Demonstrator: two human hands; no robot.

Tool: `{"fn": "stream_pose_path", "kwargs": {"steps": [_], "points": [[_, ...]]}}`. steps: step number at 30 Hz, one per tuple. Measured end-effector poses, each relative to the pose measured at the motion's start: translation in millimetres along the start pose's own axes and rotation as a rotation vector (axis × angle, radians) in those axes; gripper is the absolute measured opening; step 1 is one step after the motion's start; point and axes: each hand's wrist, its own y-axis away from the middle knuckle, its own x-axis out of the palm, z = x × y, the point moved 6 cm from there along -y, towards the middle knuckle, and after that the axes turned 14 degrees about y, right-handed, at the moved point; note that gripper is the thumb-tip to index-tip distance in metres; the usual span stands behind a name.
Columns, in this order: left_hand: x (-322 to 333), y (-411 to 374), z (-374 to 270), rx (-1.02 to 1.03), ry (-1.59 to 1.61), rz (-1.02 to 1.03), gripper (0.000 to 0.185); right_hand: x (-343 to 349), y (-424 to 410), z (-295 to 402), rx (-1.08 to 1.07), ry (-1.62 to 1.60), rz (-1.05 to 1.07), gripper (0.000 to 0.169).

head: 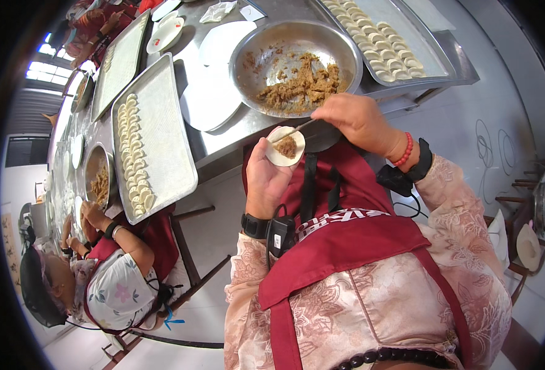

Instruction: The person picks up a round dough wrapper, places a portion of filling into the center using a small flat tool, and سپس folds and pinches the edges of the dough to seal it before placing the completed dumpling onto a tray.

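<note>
My left hand (269, 173) holds a round dumpling wrapper (279, 159) up near the table's front edge. A lump of brown filling (286, 147) lies on the wrapper. My right hand (362, 121) grips a thin stick-like tool (306, 125), whose far end reaches over the wrapper beside the filling. Just beyond both hands stands a wide stainless steel bowl (295, 34), with a mass of brown filling (307, 88) spread over its bottom.
Rows of folded dumplings (388, 53) fill part of a metal tray (432, 51) at the right. Another tray (171, 152) of dumplings lies left, past white round plates (212, 97). A co-worker (115, 277) sits at the left near a second filling bowl (97, 171). Others work farther off.
</note>
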Motion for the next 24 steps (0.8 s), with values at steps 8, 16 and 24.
{"fn": "stream_pose_path", "kwargs": {"steps": [8,16,24], "points": [[6.2,0.1,8.1,-0.039,-0.030,0.044,0.040,24.5,10.8,-31.8,0.384,-0.290,0.383,0.016],[1.8,0.1,7.1,-0.043,-0.062,0.047,0.041,27.2,5.3,-23.9,0.261,-0.090,0.348,0.014],[-2.9,-4.0,4.0,0.020,-0.003,-0.062,0.043,-10.8,-11.2,-3.7,0.057,-0.009,0.144,0.011]]}}
